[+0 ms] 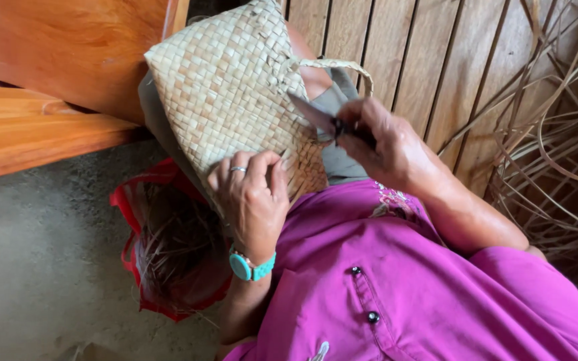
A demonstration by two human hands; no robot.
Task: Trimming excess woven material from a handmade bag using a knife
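A woven straw basket with a thin looped handle rests on my lap. My left hand, with a ring and a turquoise wristwatch, grips the basket's lower edge. My right hand is closed around the dark handle of a small knife, whose blade points left against the basket's side near the handle loop. I wear a magenta shirt.
A red bag holding dry leaf scraps lies on the concrete floor at the left. Loose dried leaf strips pile up at the right on a wooden slatted floor. Orange wooden boards run along the upper left.
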